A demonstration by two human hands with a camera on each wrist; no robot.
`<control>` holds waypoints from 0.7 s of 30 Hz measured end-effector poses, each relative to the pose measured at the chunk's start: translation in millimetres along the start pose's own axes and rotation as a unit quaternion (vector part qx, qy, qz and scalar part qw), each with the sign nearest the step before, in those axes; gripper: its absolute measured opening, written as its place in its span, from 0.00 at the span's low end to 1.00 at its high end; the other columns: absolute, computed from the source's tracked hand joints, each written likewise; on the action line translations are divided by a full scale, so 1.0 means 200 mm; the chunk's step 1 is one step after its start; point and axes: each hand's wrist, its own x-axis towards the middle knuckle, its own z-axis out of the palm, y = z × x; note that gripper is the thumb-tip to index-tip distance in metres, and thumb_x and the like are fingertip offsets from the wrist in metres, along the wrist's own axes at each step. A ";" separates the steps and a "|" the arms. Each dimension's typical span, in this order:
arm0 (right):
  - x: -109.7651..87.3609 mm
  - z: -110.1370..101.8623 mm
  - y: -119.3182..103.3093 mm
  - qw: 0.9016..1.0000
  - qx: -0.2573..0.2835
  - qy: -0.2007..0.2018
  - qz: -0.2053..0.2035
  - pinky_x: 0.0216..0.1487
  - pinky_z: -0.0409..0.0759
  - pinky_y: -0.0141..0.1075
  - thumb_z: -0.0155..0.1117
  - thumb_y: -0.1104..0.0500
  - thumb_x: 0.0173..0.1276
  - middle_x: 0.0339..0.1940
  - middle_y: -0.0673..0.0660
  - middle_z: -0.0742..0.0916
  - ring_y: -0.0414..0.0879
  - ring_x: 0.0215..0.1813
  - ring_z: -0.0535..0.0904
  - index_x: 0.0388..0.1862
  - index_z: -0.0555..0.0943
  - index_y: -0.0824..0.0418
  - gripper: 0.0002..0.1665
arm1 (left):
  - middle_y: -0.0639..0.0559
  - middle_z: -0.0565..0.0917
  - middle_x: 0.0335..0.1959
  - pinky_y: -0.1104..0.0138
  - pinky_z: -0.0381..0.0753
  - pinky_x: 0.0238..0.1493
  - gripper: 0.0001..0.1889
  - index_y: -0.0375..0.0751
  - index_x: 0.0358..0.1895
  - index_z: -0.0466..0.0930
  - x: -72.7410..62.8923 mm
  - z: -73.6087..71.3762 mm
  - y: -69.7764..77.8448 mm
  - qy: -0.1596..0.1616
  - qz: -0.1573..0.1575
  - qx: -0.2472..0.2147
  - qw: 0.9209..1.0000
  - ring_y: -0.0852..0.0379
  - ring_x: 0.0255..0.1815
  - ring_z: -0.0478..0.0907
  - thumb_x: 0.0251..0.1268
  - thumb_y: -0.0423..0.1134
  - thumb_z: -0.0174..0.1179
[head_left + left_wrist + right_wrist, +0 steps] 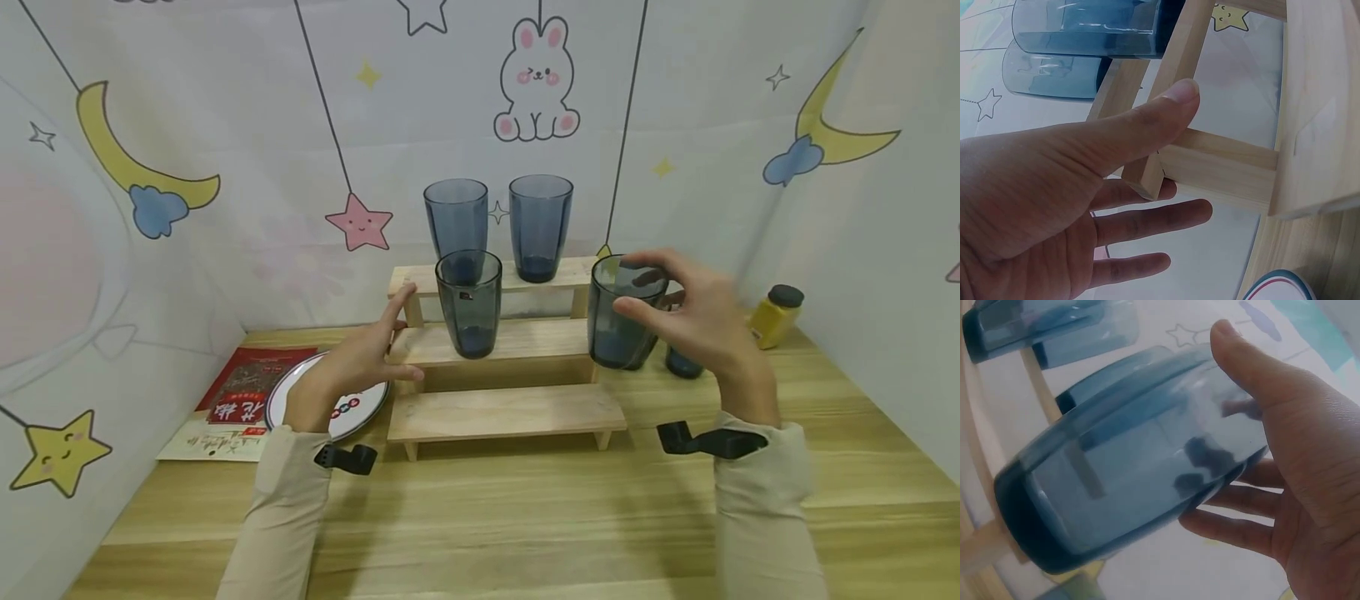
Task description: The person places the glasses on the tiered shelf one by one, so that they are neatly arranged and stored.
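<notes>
My right hand grips a blue-grey glass tumbler near its rim, thumb on one side and fingers on the other. That tumbler overlaps the right end of the wooden tiered rack; whether its base touches the rack, I cannot tell. At the rack's left side, my left hand touches it with straight, spread fingers. The left wrist view has the thumb lying across a board's end. On the top tier stand two matching tumblers; another tumbler is on the middle tier.
Behind my right hand, another dark glass is partly hidden on the table. A yellow bottle with a black cap stands farther right. Left of the rack lie a white plate and a red packet. A patterned curtain hangs behind.
</notes>
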 end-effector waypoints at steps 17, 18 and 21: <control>0.05 0.15 0.00 0.990 0.084 -0.016 0.112 0.53 0.79 0.37 0.72 0.57 0.66 0.68 0.59 0.75 0.53 0.54 0.82 0.79 0.58 0.45 0.48 | 0.27 0.68 0.70 0.40 0.70 0.60 0.62 0.58 0.81 0.28 0.01 -0.01 0.00 -0.005 -0.006 0.005 1.000 0.29 0.65 0.70 0.58 0.47 0.73; 0.05 0.16 0.00 0.988 0.094 -0.020 0.119 0.54 0.78 0.40 0.72 0.56 0.67 0.68 0.59 0.74 0.54 0.55 0.81 0.80 0.56 0.43 0.49 | 0.27 0.68 0.70 0.40 0.70 0.60 0.62 0.58 0.81 0.28 0.01 -0.01 0.00 -0.004 -0.006 0.005 1.000 0.29 0.66 0.70 0.59 0.48 0.73; 0.05 0.18 -0.01 0.983 0.126 -0.034 0.130 0.55 0.76 0.44 0.71 0.58 0.68 0.67 0.61 0.73 0.56 0.56 0.79 0.81 0.51 0.42 0.52 | 0.27 0.68 0.69 0.40 0.70 0.61 0.62 0.58 0.81 0.29 0.00 0.00 0.00 -0.003 -0.009 0.008 1.000 0.29 0.66 0.70 0.58 0.48 0.74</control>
